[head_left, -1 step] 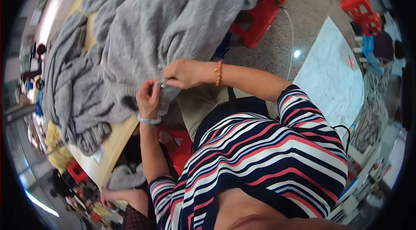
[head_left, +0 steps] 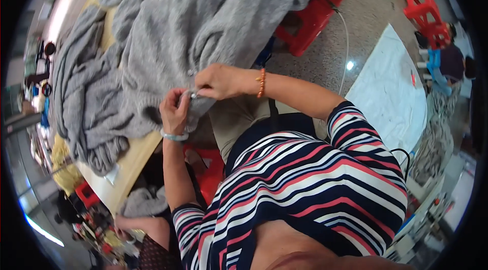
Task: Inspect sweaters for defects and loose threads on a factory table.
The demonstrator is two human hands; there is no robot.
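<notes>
A grey knitted garment [head_left: 168, 31] drapes over the table edge and down toward my lap. My left hand [head_left: 175, 110], with a pale bracelet at the wrist, pinches the garment's edge between thumb and fingers. Close beside it, my right hand [head_left: 218, 81], wearing an orange bead bracelet, is closed on the same edge, its fingertips partly hidden. Between the two hands a small shiny button [head_left: 193, 95] shows on the knit. Another shiny button [head_left: 191, 72] lies just above, next to my right knuckles.
More grey knitwear [head_left: 89, 102] is heaped on the wooden table [head_left: 133, 168] at left. Red stools [head_left: 315, 21] stand beyond the table edge and under me. A white sheet [head_left: 389, 87] lies on the floor at right. Another person's arm [head_left: 147, 227] is at lower left.
The view has shifted slightly, and both hands have moved very little. They keep their hold on the garment's edge by the button.
</notes>
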